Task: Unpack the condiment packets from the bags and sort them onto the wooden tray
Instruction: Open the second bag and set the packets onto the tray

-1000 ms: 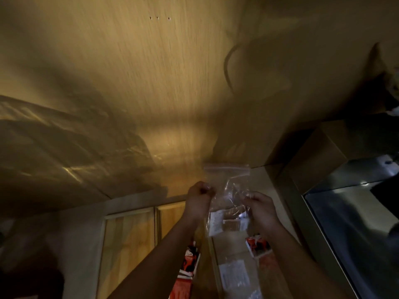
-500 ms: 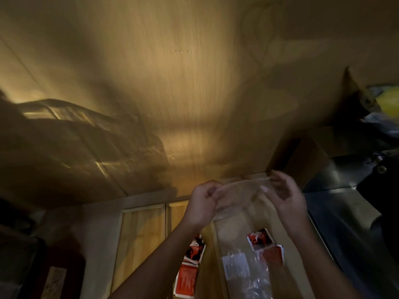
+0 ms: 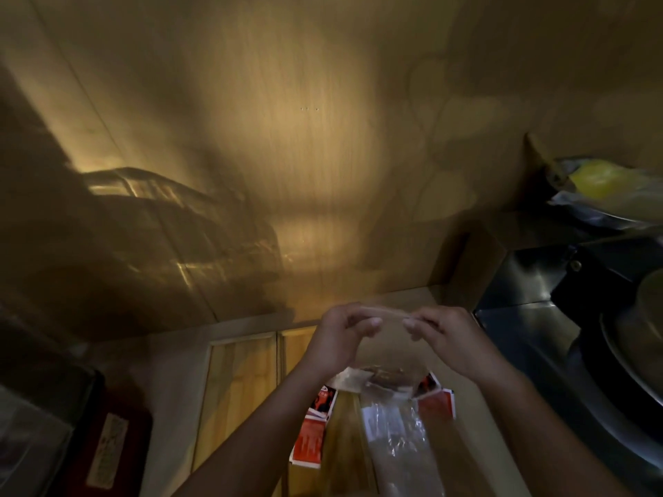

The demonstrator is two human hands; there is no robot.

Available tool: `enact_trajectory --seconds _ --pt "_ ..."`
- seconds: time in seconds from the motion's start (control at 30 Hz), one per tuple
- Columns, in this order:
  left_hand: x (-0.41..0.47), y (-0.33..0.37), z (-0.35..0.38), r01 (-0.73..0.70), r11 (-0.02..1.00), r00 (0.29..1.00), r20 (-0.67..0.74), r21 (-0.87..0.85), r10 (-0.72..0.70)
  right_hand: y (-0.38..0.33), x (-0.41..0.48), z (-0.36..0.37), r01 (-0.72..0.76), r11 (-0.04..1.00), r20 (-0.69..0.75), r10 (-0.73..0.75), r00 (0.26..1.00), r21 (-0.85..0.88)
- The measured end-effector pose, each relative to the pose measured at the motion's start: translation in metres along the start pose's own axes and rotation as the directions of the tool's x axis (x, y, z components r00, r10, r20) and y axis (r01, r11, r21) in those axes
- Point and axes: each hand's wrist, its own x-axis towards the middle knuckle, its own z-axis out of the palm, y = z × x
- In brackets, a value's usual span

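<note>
I hold a small clear zip bag (image 3: 380,380) by its top edge in front of me, my left hand (image 3: 342,338) pinching the left end of the strip and my right hand (image 3: 443,337) pinching the right end. Pale and brown packets show through its lower part. Beneath lies the wooden tray (image 3: 240,385) with several compartments. Red packets (image 3: 312,430) lie in a middle compartment, and more red packets (image 3: 436,401) lie to the right. Another clear bag (image 3: 398,439) lies on the tray below my hands.
A wood-grain wall (image 3: 305,156) rises behind the tray. On the right stand dark metal cookware (image 3: 617,353) and a shelf with a yellow thing in plastic (image 3: 602,182). A dark red object (image 3: 107,446) sits at the lower left.
The bag was held up by its sides, then both hands shifted to its top strip and lowered slightly. The view tilted down, and more of the tray and packets shows.
</note>
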Motion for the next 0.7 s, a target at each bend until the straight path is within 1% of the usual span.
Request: enact_trajectory --seconds 0.1,0.17,0.23,0.3,0.33,0.4,0.43,0.47,0.5,0.57,0.63,0.7 --pt "-0.011 -0.005 -0.003 0.006 1.0 0.998 -0.055 -0.02 -0.008 -0.008 -0.004 0.004 -0.069 0.997 0.136 0.064 0.989 0.028" --pt "-0.02 -0.005 -0.002 0.027 1.0 0.996 -0.086 -0.002 -0.027 -0.014 -0.005 0.006 -0.096 0.995 0.25 0.086 0.965 0.03" --pt "-0.028 -0.006 -0.001 0.032 0.995 0.989 -0.149 0.097 -0.018 -0.017 -0.007 0.01 -0.099 0.995 0.316 0.095 0.944 -0.003" --pt "-0.036 -0.009 -0.002 0.082 0.971 0.964 -0.264 0.226 -0.02 -0.022 -0.009 0.011 -0.137 0.99 0.297 0.118 0.947 0.043" --pt "-0.041 -0.01 -0.002 0.128 0.959 0.942 -0.333 0.253 -0.038 -0.024 -0.01 0.012 -0.163 0.982 0.273 0.131 0.953 0.098" --pt "-0.049 -0.008 -0.004 0.22 0.942 0.882 -0.465 0.254 -0.08 -0.028 -0.012 0.013 -0.22 0.948 0.228 0.167 0.959 0.231" --pt "-0.053 -0.007 -0.005 0.246 0.945 0.865 -0.488 0.214 -0.114 -0.029 -0.013 0.013 -0.245 0.926 0.21 0.188 0.959 0.289" --pt "-0.056 -0.007 -0.007 0.23 0.961 0.867 -0.481 0.155 -0.13 -0.028 -0.014 0.014 -0.258 0.911 0.194 0.203 0.96 0.321" --pt "-0.059 -0.006 -0.008 0.218 0.974 0.884 -0.434 0.061 -0.171 -0.028 -0.015 0.015 -0.263 0.908 0.184 0.212 0.96 0.326" --pt "-0.064 -0.002 -0.011 0.207 0.974 0.917 -0.329 -0.091 -0.225 -0.027 -0.017 0.019 -0.268 0.924 0.187 0.223 0.957 0.274" --pt "-0.068 0.007 -0.011 0.255 0.951 0.936 -0.204 -0.175 -0.288 -0.03 -0.019 0.024 -0.245 0.951 0.211 0.205 0.956 0.187" --pt "-0.07 0.018 -0.009 0.348 0.906 0.925 -0.07 -0.241 -0.374 -0.035 -0.02 0.028 -0.197 0.971 0.243 0.161 0.957 0.132"
